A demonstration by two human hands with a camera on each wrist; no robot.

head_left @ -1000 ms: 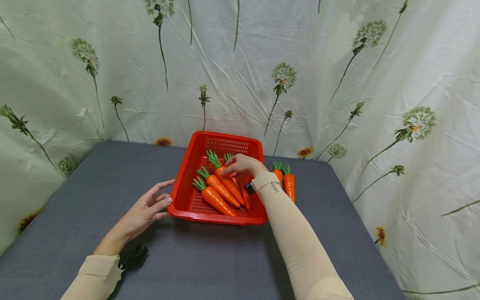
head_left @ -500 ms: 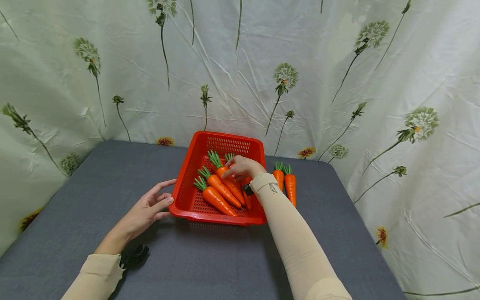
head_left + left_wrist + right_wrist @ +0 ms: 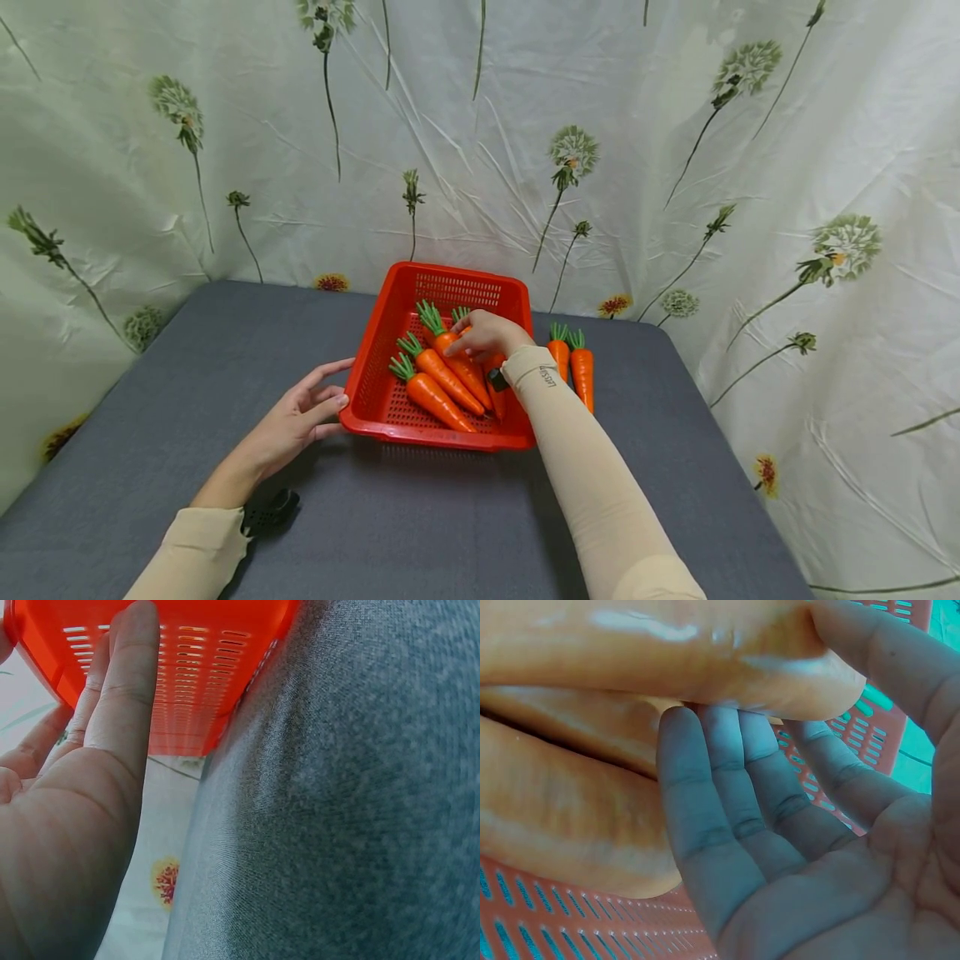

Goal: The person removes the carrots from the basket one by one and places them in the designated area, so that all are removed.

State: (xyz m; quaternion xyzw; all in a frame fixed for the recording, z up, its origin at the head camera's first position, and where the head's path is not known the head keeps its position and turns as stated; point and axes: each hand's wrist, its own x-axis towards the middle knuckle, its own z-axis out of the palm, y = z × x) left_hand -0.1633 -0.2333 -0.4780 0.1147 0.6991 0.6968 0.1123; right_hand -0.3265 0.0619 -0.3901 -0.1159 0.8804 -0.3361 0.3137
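A red plastic basket (image 3: pixel 442 437) with slotted walls holds several orange carrots (image 3: pixel 438 403) with green tops. My left hand (image 3: pixel 288 425) touches the basket's left side, its thumb at the near left corner of the rim. In the left wrist view, its extended fingers lie against the outer slotted wall (image 3: pixel 180 712). Inside the basket, my right hand (image 3: pixel 491 333) is among the carrots. The right wrist view shows it pinching the thick end of a carrot (image 3: pixel 645 652), thumb above and fingertips partly hidden behind. Other carrots (image 3: pixel 562 814) lie beside that one.
Two more carrots (image 3: pixel 581 375) lie on the grey cloth-covered table (image 3: pixel 420 533) just right of the basket, partly behind my right forearm. A pale curtain (image 3: pixel 450 125) with a flower print hangs behind the table and along its sides.
The whole scene shifts slightly to the right in the head view. Both hands, the basket and the carrots otherwise keep their places.
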